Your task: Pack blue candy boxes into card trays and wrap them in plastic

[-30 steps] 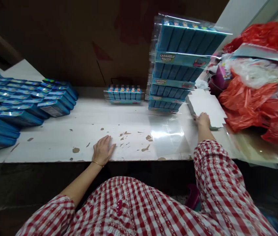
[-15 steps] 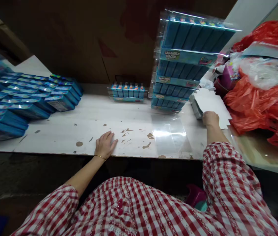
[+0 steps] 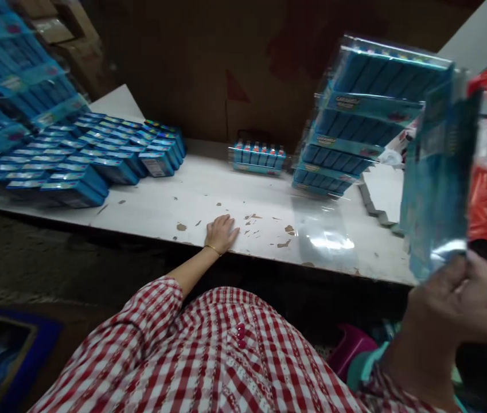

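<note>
At the near right, a blue carton [image 3: 435,178] is being pinched at its bottom edge by the right hand [image 3: 458,295] (both are being blurred) and is being held above the counter [image 3: 209,195]. The left hand [image 3: 221,234], fingers slightly spread, is being rested palm down on the front edge. Farther back, white card [image 3: 384,189] is being partly hidden by the carton, and blue trays [image 3: 346,135] are being carried in a stack.

From my remote seat I see teal and dark blue on the blurred package [image 3: 436,178], turquoise fronts on the Caramelo trays [image 3: 372,105], brown-flecked white on the bench [image 3: 234,195], red-and-white checks on the shirt [image 3: 243,361].
</note>
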The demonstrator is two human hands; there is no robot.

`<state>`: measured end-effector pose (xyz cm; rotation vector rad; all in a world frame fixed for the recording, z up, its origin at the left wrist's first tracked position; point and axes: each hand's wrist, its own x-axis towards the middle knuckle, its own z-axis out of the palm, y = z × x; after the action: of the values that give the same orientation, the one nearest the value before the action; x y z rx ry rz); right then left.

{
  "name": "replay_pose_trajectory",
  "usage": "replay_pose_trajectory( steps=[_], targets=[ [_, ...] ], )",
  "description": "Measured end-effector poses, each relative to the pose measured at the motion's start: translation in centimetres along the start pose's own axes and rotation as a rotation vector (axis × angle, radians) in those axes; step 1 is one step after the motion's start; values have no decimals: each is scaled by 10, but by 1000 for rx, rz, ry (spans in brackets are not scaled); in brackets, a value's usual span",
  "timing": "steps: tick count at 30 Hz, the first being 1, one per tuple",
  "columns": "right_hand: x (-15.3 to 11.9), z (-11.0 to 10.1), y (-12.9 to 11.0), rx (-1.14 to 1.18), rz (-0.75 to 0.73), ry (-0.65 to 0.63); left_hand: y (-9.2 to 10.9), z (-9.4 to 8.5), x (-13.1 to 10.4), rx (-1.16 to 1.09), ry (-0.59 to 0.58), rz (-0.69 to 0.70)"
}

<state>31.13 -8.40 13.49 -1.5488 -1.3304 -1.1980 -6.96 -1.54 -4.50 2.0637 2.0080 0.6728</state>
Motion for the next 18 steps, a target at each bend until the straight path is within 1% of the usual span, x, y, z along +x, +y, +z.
replay_pose_trajectory(
  steps=[1, 2, 3, 4, 5, 7, 9, 11, 13, 14, 15, 16, 18],
  targets=[
    [-6, -23, -31, -17, -130, 65, -3, 1, 0, -79, 20, 9],
    [-11, -39, -62, 50, -237, 76, -7, 1, 0, -180, 44, 19],
    [-17, -48, -94, 139, -300, 52, -12, 1, -1, -298, 71, 23],
    [-24, -51, -124, 235, -361, -6, -17, -1, -2, -420, 103, 17],
    [-32, -47, -152, 324, -406, -86, -23, -3, -4, -530, 142, -4],
    [-53, -28, -203, 411, -486, -295, -36, -9, -9, -672, 215, -72],
    [-78, -4, -243, 421, -566, -559, -52, -16, -14, -728, 245, -146],
    [-100, 15, -269, 396, -594, -805, -67, -22, -15, -779, 196, -198],
    [-115, 27, -279, 365, -552, -995, -79, -26, -13, -815, 89, -190],
    [-118, 31, -280, 353, -510, -1056, -83, -29, -11, -807, 29, -159],
    [-118, 33, -280, 345, -466, -1083, -85, -32, -10, -778, -19, -114],
    [-116, 33, -279, 344, -429, -1076, -85, -36, -9, -729, -45, -56],
    [-105, 28, -285, 365, -389, -995, -81, -47, -11, -603, -23, 86]
  ],
)
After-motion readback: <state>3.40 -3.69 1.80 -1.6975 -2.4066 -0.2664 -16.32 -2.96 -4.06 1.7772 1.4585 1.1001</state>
